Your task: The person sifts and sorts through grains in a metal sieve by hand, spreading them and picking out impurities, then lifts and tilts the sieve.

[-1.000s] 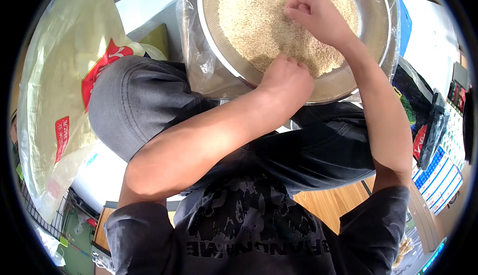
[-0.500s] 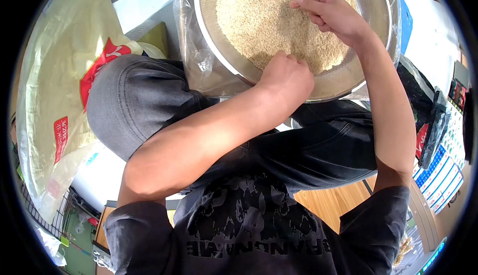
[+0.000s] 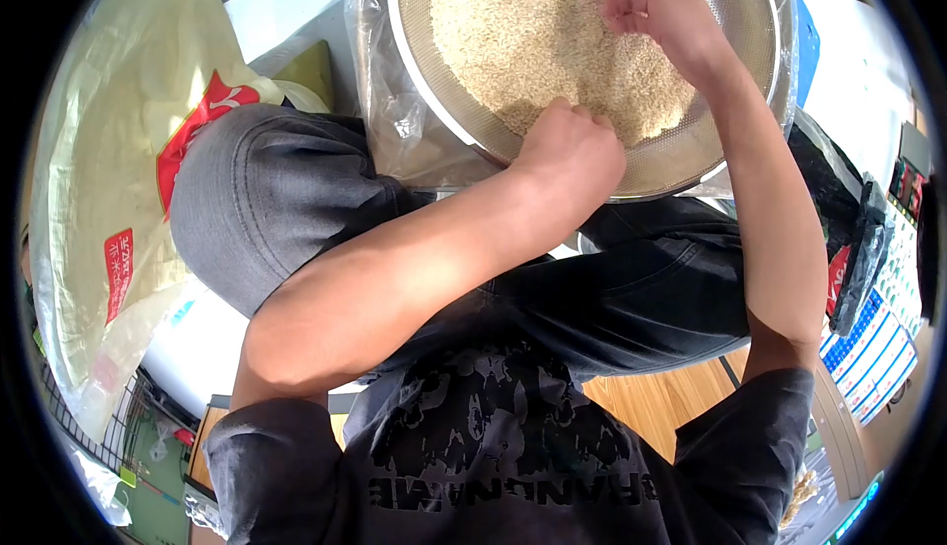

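Note:
A wide round metal mesh sieve (image 3: 437,109) holds a broad heap of pale, unpolished-looking rice grains (image 3: 513,27). At the heap's near edge, my left hand (image 3: 572,150) is closed, knuckles up, its fingertips hidden against the grains; what it holds, if anything, cannot be made out. Over the far right of the heap hovers my right hand (image 3: 656,7), slightly smeared by motion. Its fingers are apart and loosely bent, with nothing visible in them. Clear plastic (image 3: 400,126) lies around and under the sieve's rim.
My bent legs in dark trousers (image 3: 247,210) lie just below the sieve. On the left hangs a large yellowish plastic bag (image 3: 109,150) with red labels. A black bag (image 3: 829,185) and a blue-and-white printed sheet (image 3: 868,348) are at the right.
My right hand has moved up and slightly away from me, and its pinched fingers have spread. My left hand has stayed almost still at the near edge of the grains.

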Motion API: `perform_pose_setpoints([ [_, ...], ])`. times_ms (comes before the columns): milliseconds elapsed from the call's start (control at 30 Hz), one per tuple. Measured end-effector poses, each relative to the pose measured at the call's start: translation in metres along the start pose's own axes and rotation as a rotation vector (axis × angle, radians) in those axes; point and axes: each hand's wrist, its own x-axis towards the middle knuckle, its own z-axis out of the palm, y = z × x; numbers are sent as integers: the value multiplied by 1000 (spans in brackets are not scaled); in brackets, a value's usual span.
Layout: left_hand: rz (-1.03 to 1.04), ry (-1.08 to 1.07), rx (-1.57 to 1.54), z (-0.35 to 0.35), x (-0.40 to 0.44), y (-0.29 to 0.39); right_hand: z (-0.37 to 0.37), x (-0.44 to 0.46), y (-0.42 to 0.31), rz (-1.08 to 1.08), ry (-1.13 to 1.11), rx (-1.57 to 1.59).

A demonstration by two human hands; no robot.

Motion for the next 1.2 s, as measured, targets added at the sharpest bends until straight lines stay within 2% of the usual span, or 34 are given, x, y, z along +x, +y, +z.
perform_pose_setpoints([
  [33, -4, -14, -3, -1, 0, 0, 3, 0, 0, 0, 0, 0],
  [100, -8, -29, -6, -2, 1, 1, 10, 1, 1, -110, 38, 206],
  [200, -16, -61, -7, -3, 2, 1, 16, 10, 13, -122, 2, 385],
  [333, -15, -100, 1, -8, 1, 1, 26, 3, 16, -33, -87, 363],
  [400, -21, -111, 3, -8, 1, 1, 33, 0, 24, -38, -120, 134],
  [433, -19, -98, 1, -8, 1, 1, 32, -3, 24, -38, -121, 134],
  [500, -17, -84, -1, -5, 0, 1, 28, -11, 17, 234, -332, -80],
  [567, -6, -13, 63, 0, 0, 1, 23, -17, 4, 292, -368, -165],
  [633, -9, -30, 31, -1, 1, 1, 15, -16, 2, 351, -403, -251],
  [700, -12, -46, 0, -1, 1, 1, 6, -9, 2, 107, -284, -75],
  [733, -10, -42, 18, 0, 1, 1, 4, -5, -1, 106, -285, -75],
  [800, -7, -37, 37, -1, 1, 1, -1, 1, -11, -23, -42, 281],
  [867, -6, -41, 45, -2, 0, 1, -3, 8, -7, -64, 24, 344],
  [967, -16, -37, 9, -2, 0, 1, -7, 13, 3, -3, 48, 277],
  [1067, -11, -37, 13, -1, 0, 1, 1, 7, 8, 95, -81, 273],
  [1133, -14, -37, -2, 0, 1, 1, 8, 0, 8, 119, -157, -119],
  [1200, -15, -37, -15, -1, 1, 1, 14, -6, 5, 163, -171, -199],
])
